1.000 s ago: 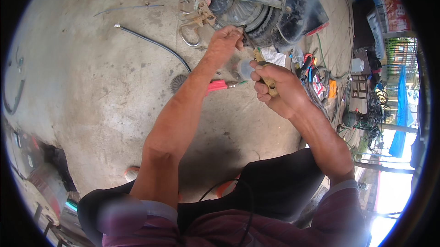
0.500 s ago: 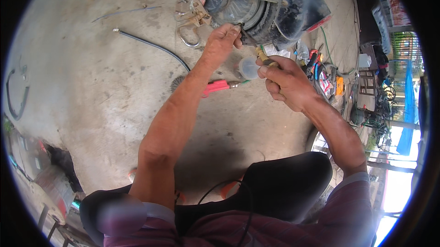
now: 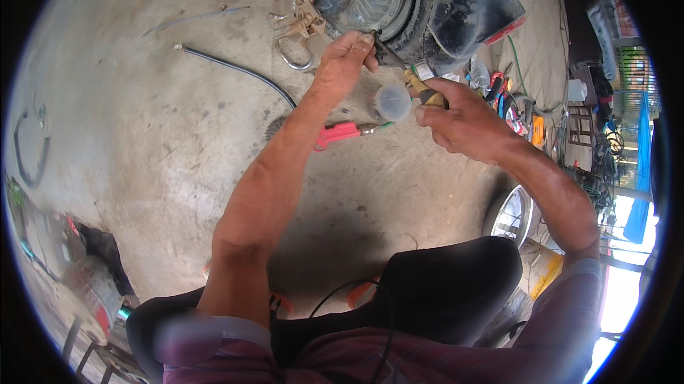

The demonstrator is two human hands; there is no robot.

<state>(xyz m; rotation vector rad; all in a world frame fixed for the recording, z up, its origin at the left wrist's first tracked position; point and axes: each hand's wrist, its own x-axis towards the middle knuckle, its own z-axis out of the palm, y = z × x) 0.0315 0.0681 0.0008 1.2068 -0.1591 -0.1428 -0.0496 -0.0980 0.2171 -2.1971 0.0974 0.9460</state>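
Observation:
My right hand (image 3: 467, 120) is wrapped round the yellow-and-black handle of a screwdriver (image 3: 427, 93). Its thin shaft slants up and left to the edge of a dusty black wheel (image 3: 395, 42), by the fingertips of my left hand (image 3: 343, 65). Thumb and fingers of that hand are pinched together at the wheel's lower edge. A small dark bit shows at their tips, too small to name. Below the shaft, a clear plastic cup (image 3: 393, 102) stands on the floor. Under my left wrist lies a red tool (image 3: 338, 133) with a metal fitting.
A black hose (image 3: 239, 69) runs across the concrete floor (image 3: 157, 120) on the left. Rusty metal parts (image 3: 292, 21) lie beside the wheel. Assorted tools and an orange box (image 3: 537, 130) crowd the right. A round metal rim (image 3: 514, 213) sits near my right knee.
My right hand has moved slightly right and down with the screwdriver, whose handle shows more now. My left hand stays pinched at the wheel. The view has shifted a little.

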